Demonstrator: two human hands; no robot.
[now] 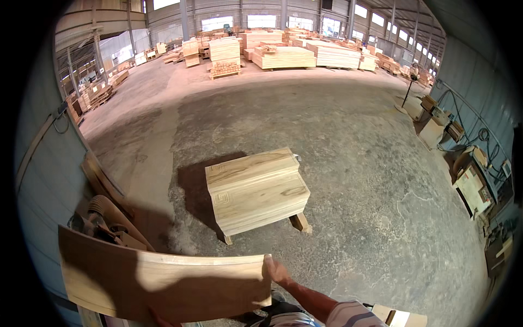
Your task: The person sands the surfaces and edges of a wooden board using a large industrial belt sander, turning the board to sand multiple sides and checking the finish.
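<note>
Low at the left of the view, a thin, slightly bowed wooden panel is carried flat and wide across the person's front — its left part overlaps scrap offcuts piled against the blue wall, and only a few fingers of the left hand curl up under its bottom edge, so how that hand closes I cannot tell. Farther right, the right hand is clamped on the panel's right end, thumb over the top corner — beyond it, well apart on the concrete floor, a stack of light boards sits on wooden bearers, with larger timber stacks far behind.
</note>
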